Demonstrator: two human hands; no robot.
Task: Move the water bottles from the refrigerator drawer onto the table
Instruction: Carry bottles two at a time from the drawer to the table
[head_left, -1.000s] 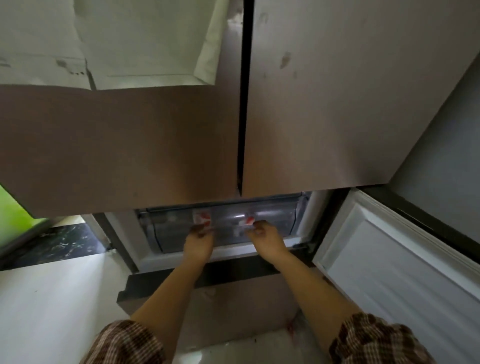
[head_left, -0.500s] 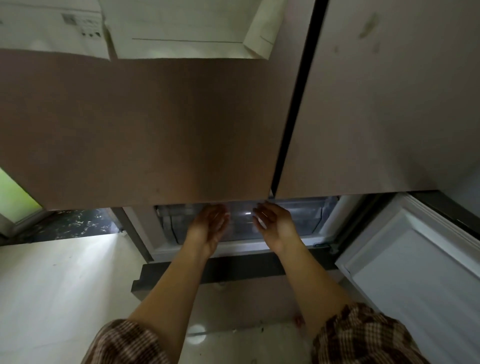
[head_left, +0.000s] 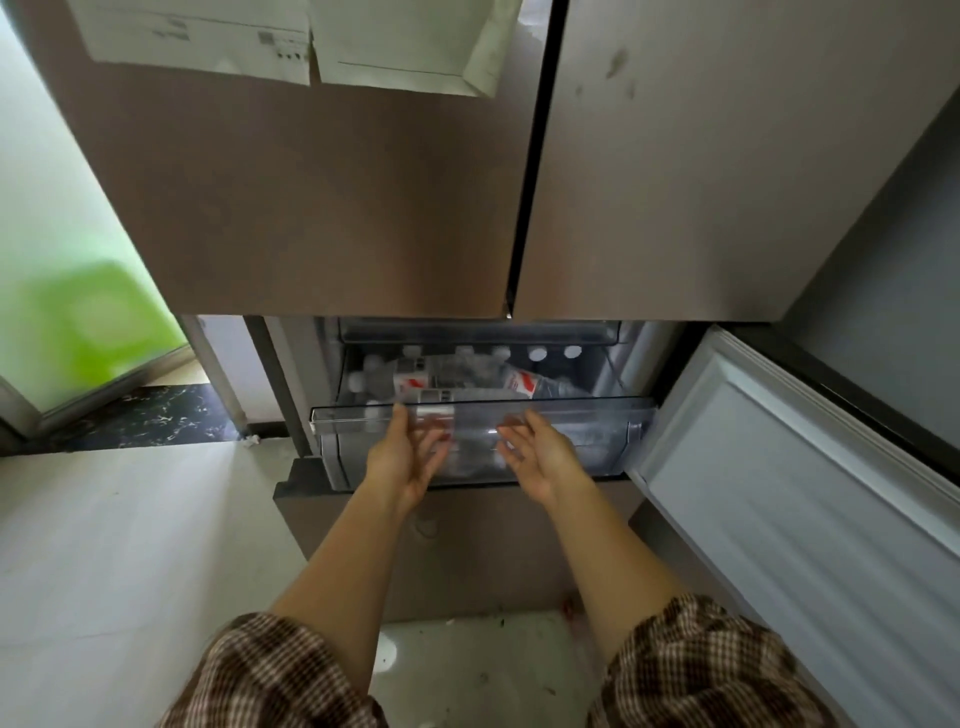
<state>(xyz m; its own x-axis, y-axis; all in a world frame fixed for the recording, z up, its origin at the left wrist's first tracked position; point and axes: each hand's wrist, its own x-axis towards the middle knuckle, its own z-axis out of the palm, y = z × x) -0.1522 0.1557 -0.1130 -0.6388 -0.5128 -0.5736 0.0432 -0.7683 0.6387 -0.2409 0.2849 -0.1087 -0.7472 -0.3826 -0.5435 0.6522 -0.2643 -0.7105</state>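
Head view: the clear refrigerator drawer (head_left: 571, 410) stands drawn out below two closed brown upper doors (head_left: 311, 208). To its right, a white-lined lower door (head_left: 779, 493) hangs open. The water bottles (head_left: 467, 379) lie crowded inside the drawer, showing white caps and red-and-white labels. The left grip (head_left: 410, 457) and the right grip (head_left: 540, 457) are both at the drawer's clear front, palms turned inward toward each other. Their fingers are straight and spread, holding nothing. The left thumb reaches up near the drawer's rim, but blur hides whether it touches. Plaid sleeves (head_left: 270, 675) cover both upper arms. Papers (head_left: 208, 41) are stuck on the left upper door. Pale floor (head_left: 104, 545) lies at left.
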